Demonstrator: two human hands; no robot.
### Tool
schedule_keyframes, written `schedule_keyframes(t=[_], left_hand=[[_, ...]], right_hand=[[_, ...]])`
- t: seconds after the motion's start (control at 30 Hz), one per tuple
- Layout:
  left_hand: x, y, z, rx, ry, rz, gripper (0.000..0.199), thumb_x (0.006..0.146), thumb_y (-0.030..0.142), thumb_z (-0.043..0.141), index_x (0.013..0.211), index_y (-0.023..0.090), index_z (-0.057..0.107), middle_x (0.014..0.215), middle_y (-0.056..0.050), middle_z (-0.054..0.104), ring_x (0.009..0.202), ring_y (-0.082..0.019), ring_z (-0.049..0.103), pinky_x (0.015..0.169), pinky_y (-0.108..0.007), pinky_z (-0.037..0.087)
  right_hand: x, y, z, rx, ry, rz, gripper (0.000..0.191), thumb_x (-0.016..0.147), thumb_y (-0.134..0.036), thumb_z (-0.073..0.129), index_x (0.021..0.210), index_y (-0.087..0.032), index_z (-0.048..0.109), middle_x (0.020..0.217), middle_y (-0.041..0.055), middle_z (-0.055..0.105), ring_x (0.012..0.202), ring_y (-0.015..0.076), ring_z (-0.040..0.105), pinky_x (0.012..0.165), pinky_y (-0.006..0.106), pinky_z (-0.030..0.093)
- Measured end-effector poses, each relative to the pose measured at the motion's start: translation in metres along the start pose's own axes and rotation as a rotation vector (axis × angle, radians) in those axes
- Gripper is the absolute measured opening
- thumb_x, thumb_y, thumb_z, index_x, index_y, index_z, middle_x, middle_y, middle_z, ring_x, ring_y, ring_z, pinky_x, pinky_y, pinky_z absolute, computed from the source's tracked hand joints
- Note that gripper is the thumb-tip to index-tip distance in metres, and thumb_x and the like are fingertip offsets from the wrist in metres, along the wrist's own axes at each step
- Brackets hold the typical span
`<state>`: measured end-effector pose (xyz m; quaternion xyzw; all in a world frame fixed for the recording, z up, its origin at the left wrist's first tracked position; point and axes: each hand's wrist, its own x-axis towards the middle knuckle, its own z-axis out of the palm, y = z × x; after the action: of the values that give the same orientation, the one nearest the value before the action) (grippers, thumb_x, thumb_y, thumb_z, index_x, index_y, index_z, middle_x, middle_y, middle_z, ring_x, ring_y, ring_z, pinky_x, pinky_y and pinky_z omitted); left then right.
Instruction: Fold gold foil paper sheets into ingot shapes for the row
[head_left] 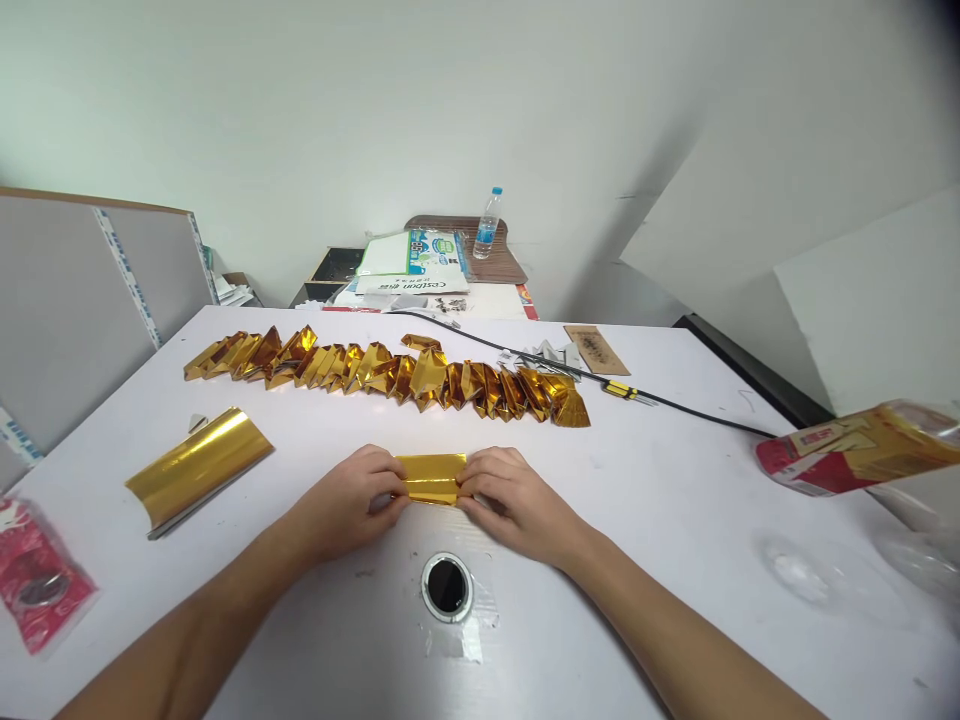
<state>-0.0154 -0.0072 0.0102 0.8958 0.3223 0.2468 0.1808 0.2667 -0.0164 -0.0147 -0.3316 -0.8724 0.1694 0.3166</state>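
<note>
Between my hands is a sheet of gold foil paper (433, 470), creased lengthwise, with its near edge folded up. My left hand (356, 503) pinches its left end between thumb and fingers. The right end is gripped the same way by my right hand (510, 500). Beyond them a long row of folded gold paper ingots (375, 370) stretches across the table. A stack of gold foil sheets (202, 465), slightly curled, lies to the left of my left hand.
A round grommet hole (448, 587) sits just in front of me in the white table (337, 640). A black cable (697, 408) crosses the back right. On the right lies a red and yellow package (862, 447); on the left, a pink packet (41, 575). A water bottle (487, 225) stands behind.
</note>
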Motion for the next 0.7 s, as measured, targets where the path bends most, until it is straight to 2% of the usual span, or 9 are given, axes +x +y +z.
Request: schedule_keyframes(t=[0.1, 0.23, 0.37, 0.5, 0.7], left_hand=[[0.002, -0.001, 0.002, -0.025, 0.043, -0.088, 0.017, 0.095, 0.017, 0.061, 0.080, 0.020, 0.066, 0.099, -0.005, 0.074, 0.099, -0.020, 0.065, 0.091, -0.036, 0.055], [0.003, 0.000, 0.003, -0.053, 0.068, -0.192, 0.016, 0.090, 0.017, 0.064, 0.075, 0.020, 0.062, 0.095, -0.004, 0.074, 0.096, -0.019, 0.066, 0.089, -0.036, 0.055], [0.003, -0.002, 0.004, -0.056, 0.093, -0.275, 0.018, 0.088, 0.019, 0.067, 0.071, 0.020, 0.060, 0.091, -0.002, 0.074, 0.091, -0.019, 0.067, 0.086, -0.034, 0.055], [0.003, -0.006, 0.007, -0.049, 0.097, -0.308, 0.019, 0.088, 0.023, 0.070, 0.070, 0.020, 0.064, 0.092, -0.001, 0.075, 0.091, -0.020, 0.067, 0.083, -0.034, 0.056], [0.004, -0.008, 0.010, -0.032, 0.093, -0.315, 0.018, 0.088, 0.023, 0.071, 0.070, 0.021, 0.067, 0.091, -0.001, 0.076, 0.091, -0.020, 0.067, 0.083, -0.035, 0.057]], right_hand=[[0.004, -0.004, 0.000, 0.006, 0.014, 0.048, 0.015, 0.103, -0.030, 0.062, 0.094, -0.022, 0.070, 0.090, 0.0022, 0.072, 0.096, 0.0188, 0.067, 0.094, 0.041, 0.041], [0.006, -0.005, 0.003, -0.012, 0.008, 0.112, 0.017, 0.101, -0.034, 0.066, 0.090, -0.022, 0.071, 0.090, 0.0021, 0.073, 0.096, 0.0196, 0.066, 0.092, 0.040, 0.040], [0.005, -0.003, 0.012, -0.027, 0.084, 0.274, 0.019, 0.099, -0.035, 0.068, 0.084, -0.025, 0.074, 0.091, 0.0021, 0.075, 0.098, 0.0229, 0.067, 0.091, 0.043, 0.040], [0.005, -0.005, 0.019, -0.019, 0.186, 0.378, 0.021, 0.096, -0.040, 0.070, 0.081, -0.027, 0.078, 0.090, 0.0046, 0.076, 0.099, 0.0270, 0.068, 0.091, 0.047, 0.039], [0.005, -0.005, 0.024, -0.045, 0.226, 0.433, 0.012, 0.091, -0.035, 0.078, 0.081, -0.029, 0.079, 0.091, 0.0022, 0.077, 0.100, 0.0267, 0.068, 0.093, 0.048, 0.034]])
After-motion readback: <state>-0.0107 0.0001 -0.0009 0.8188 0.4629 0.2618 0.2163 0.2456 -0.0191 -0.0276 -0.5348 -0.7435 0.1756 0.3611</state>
